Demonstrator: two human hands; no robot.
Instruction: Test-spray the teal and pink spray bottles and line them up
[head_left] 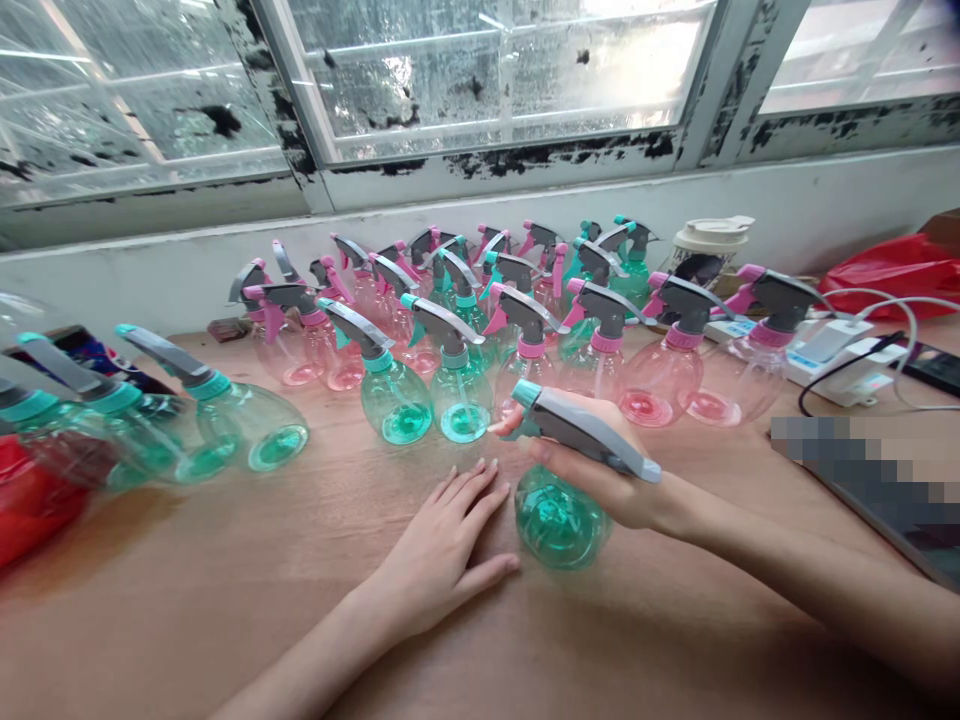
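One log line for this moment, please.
right hand: grips green spray bottle by sprayer | left hand: open, flat on table | pink and green bottles behind

Wooden table [225, 620] under a window [495, 80], spray bottles in rows.

The right hand [611, 485] grips a green spray bottle [559, 522] at its neck, below the grey trigger head, holding it tilted at near centre. The left hand [442, 545] lies flat on the table, palm down and fingers spread, just left of that bottle. Pink bottles [664, 385] and green bottles [394, 400] stand in the far rows, and further green ones [255, 425] lie at the left. At far right are a lidded cup [709, 245], a power strip [832, 360] and a red bag [896, 265].
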